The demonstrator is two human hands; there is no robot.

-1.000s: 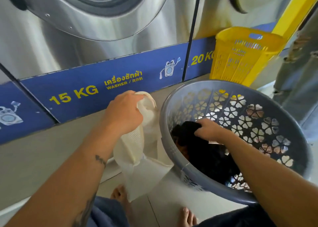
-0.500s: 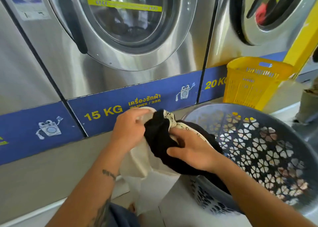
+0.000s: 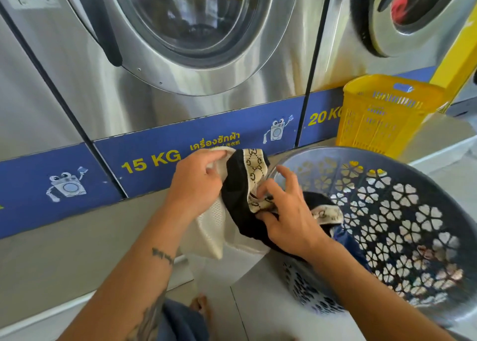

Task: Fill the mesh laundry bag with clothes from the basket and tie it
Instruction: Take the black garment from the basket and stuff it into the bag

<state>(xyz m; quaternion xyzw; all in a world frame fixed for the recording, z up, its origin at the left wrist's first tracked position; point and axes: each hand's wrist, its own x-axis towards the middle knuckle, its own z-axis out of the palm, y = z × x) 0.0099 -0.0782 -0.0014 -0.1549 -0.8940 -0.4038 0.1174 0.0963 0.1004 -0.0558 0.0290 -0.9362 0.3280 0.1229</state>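
The grey basket [image 3: 402, 211] tilts at right with clothes inside, and the cream mesh laundry bag [image 3: 210, 228] hangs just beside its rim. The black garment [image 3: 238, 201], seemingly only half in, could slip out if the mouth sags. The left hand [image 3: 196, 185] pinches the bag's rim, while the right hand [image 3: 289, 219] grips the garment with curled fingers.

A second ago the right hand [image 3: 289, 219] was down in the basket [image 3: 322, 151]. It has pulled a black garment [image 3: 237, 206] out and brought it up beside the left hand's [image 3: 196, 183] grip on the mesh bag [image 3: 211, 227]. More of the patterned band shows now, and the right first finger has lifted up.
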